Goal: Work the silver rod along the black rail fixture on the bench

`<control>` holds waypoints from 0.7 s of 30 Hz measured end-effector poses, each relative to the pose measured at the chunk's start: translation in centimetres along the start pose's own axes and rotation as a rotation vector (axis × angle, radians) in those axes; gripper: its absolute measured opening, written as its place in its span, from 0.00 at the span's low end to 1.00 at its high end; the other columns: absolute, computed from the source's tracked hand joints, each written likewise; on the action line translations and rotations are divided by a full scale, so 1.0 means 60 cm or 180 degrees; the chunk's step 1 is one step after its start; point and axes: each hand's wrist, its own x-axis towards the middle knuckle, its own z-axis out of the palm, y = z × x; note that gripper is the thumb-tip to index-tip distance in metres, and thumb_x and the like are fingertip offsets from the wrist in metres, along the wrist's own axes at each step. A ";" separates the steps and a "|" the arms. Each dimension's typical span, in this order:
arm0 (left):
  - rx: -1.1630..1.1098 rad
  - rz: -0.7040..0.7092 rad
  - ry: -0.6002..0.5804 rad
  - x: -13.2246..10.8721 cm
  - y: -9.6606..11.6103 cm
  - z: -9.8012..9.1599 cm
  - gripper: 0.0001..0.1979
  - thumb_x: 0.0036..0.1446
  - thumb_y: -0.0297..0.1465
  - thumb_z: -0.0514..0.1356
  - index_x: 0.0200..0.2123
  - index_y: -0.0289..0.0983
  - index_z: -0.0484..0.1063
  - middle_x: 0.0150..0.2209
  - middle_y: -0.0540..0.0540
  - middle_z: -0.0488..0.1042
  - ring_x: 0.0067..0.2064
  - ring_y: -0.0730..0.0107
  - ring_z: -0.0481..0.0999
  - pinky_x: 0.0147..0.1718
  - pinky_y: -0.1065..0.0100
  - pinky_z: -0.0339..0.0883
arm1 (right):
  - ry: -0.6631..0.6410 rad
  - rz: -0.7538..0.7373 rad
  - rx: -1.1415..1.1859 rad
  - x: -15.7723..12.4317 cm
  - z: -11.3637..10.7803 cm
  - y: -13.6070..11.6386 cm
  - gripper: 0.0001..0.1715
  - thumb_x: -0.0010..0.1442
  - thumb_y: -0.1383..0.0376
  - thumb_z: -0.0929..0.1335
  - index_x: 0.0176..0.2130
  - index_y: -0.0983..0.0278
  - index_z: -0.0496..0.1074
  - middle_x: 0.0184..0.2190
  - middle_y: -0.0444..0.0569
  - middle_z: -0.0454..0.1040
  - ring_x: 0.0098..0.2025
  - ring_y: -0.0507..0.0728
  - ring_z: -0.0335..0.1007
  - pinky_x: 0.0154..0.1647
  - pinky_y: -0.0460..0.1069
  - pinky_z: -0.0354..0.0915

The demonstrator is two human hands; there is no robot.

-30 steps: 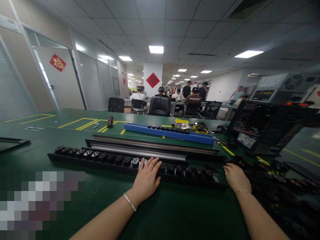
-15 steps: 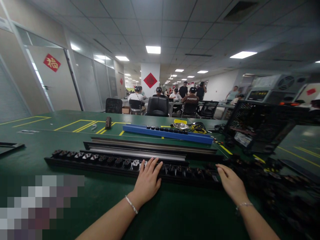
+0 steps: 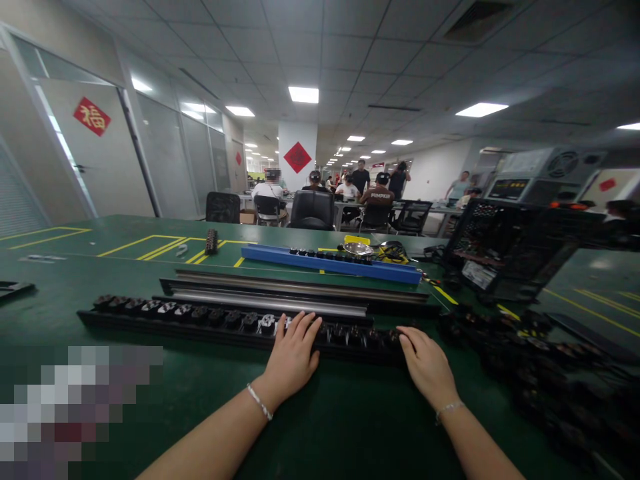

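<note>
A long black channel (image 3: 165, 329) lies across the green table in front of me, holding a row of socket modules, mostly black with a few white ones (image 3: 167, 308). Across its middle rests my left hand (image 3: 294, 350), fingers spread over the modules and thumb to the near side. My right hand (image 3: 425, 360) is at the channel's right end, its fingers and thumb drawn together at the last modules. Whatever sits between those fingertips is hidden. Just behind the channel lie a silver-grey metal rail (image 3: 265, 303) and a dark rail (image 3: 300, 283).
A blue channel (image 3: 330, 263) with black modules lies farther back, near a metal dish (image 3: 357, 248). Dark loose parts (image 3: 530, 360) are heaped at right, before an open computer case (image 3: 493, 247). A small module strip (image 3: 212, 242) stands back left. People sit beyond.
My right hand has moved left, onto the end modules of the channel. My left hand stays on the same part of the row. The view has shifted slightly.
</note>
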 end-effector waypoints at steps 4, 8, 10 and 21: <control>-0.0013 -0.0010 0.0004 0.001 0.001 -0.001 0.27 0.54 0.32 0.53 0.59 0.42 0.56 0.59 0.45 0.61 0.61 0.57 0.55 0.60 0.46 0.38 | -0.0029 0.0152 -0.0089 0.001 -0.001 -0.002 0.27 0.61 0.53 0.52 0.48 0.60 0.68 0.50 0.49 0.70 0.54 0.59 0.61 0.58 0.62 0.47; -0.0038 -0.0030 -0.0019 0.001 0.002 -0.002 0.27 0.54 0.31 0.53 0.59 0.42 0.56 0.59 0.45 0.61 0.61 0.58 0.54 0.60 0.46 0.37 | -0.0053 0.0331 -0.0153 0.001 -0.001 -0.004 0.29 0.61 0.52 0.51 0.50 0.60 0.67 0.51 0.50 0.69 0.55 0.59 0.60 0.60 0.64 0.43; -0.0035 -0.0031 -0.0014 0.001 0.002 -0.002 0.27 0.54 0.31 0.53 0.58 0.42 0.56 0.59 0.45 0.61 0.61 0.58 0.54 0.60 0.46 0.37 | -0.0059 0.0431 -0.0228 0.002 -0.003 -0.006 0.29 0.60 0.52 0.53 0.51 0.60 0.66 0.51 0.50 0.69 0.55 0.59 0.59 0.60 0.65 0.42; -0.0016 -0.0044 -0.0018 0.001 0.003 -0.001 0.27 0.54 0.31 0.53 0.58 0.43 0.56 0.59 0.46 0.61 0.61 0.58 0.55 0.60 0.46 0.37 | -0.0065 0.0666 -0.0302 0.009 -0.008 -0.003 0.29 0.57 0.49 0.55 0.46 0.62 0.70 0.49 0.55 0.70 0.55 0.64 0.58 0.53 0.61 0.56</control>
